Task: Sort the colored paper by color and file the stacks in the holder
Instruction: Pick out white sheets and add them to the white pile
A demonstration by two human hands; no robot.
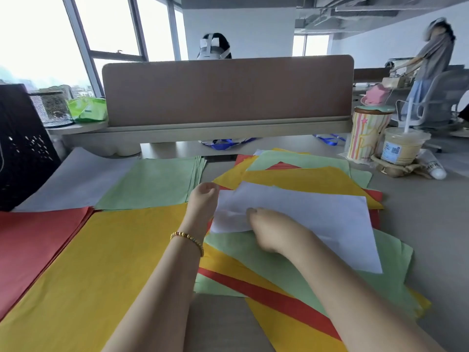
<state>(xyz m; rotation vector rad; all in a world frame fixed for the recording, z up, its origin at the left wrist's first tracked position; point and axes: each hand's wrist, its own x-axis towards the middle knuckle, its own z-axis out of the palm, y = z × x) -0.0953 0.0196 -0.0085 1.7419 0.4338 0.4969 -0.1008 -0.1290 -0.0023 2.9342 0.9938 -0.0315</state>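
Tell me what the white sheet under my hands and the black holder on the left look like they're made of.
White sheet: thin matte paper, judging by the crease near the left hand.
Black holder: probably rigid perforated metal or plastic; light shows through small holes.

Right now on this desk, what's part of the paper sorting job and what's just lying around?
Part of the job:
white sheet, held by left hand and right hand
mixed pile
sorted stacks: white, green, red, yellow
black holder

Lying about:
striped cup
iced drink
mesh pot
green packet
blue ribbon
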